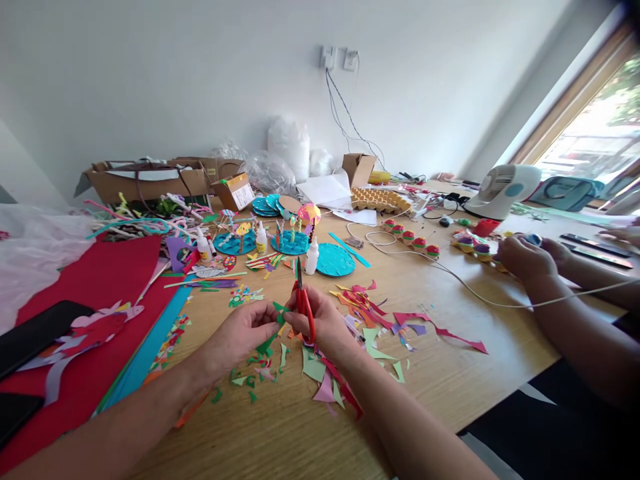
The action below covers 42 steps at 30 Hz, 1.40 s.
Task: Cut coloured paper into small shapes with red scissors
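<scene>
My left hand [249,328] pinches a small piece of green paper [279,309] between thumb and fingertips. In my right hand [326,321] are red-handled scissors [306,313], their dark blades pointing up and away from me. My right fingertips meet the green paper at its edge, close to my left hand. Whether the blades are parted is hard to make out. Below my hands lie green paper scraps [266,345] and pale green offcuts [313,365]. Red and orange strips [361,303] are heaped to the right of the scissors.
Ahead stand a glue bottle [311,258] and a blue disc [335,260]. Red paper sheets [95,293] cover the left side. At right, a co-worker's hands [527,257] work near painted egg-carton cups [420,245]. A white cable [465,288] crosses the table near a fan [503,190].
</scene>
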### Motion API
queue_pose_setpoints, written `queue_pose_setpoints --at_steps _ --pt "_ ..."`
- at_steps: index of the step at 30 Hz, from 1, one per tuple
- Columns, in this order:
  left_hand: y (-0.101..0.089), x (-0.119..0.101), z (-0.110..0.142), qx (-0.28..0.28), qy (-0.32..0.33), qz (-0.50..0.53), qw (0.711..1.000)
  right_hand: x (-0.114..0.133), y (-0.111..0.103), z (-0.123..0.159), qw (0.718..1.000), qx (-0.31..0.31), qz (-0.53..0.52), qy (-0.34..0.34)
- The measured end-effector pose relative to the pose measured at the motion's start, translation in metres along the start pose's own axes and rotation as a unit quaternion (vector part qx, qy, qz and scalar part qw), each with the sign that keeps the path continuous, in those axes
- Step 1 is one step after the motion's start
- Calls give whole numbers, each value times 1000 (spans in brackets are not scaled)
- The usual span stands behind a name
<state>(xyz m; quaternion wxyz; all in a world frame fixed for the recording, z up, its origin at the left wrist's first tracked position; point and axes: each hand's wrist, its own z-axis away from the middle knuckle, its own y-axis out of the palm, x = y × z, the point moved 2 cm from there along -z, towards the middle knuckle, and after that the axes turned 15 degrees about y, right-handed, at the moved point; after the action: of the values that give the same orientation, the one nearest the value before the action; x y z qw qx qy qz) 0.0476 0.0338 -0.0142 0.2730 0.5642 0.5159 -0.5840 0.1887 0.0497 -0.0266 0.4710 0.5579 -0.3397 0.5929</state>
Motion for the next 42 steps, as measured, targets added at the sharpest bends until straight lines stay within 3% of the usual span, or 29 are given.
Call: queue_pose_setpoints --at_steps 5,10,14,16,18,21,26,30,36,39,42 --pt "-6 -11 5 26 -5 -20 999 1 0 2 1000 22 0 14" --pt "-11 -10 5 103 -29 -49 993 6 2 5 999 23 12 26" --pt "-19 -8 3 109 -15 -74 991 7 5 7 997 53 4 47" --pt "-24 -9 5 77 -13 -55 995 6 4 6 998 41 -19 40" --pt "-31 -10 11 -13 -1 -9 1000 6 2 6 998 17 -48 24" --pt "-32 -5 26 -150 17 98 984 5 -1 6 995 -24 -95 -15" --pt "-3 -2 38 -85 -13 165 983 10 9 13 988 -63 -130 -56" --pt "8 -17 29 -122 32 156 980 16 23 23 990 -73 -107 -47" --pt "3 -20 27 -128 61 118 983 16 29 32 995 -73 -55 -28" --pt "-4 -17 34 -122 54 143 981 16 26 44 997 -53 63 -7" --pt "-13 -19 40 -131 29 199 971 14 23 59 980 -25 191 40"
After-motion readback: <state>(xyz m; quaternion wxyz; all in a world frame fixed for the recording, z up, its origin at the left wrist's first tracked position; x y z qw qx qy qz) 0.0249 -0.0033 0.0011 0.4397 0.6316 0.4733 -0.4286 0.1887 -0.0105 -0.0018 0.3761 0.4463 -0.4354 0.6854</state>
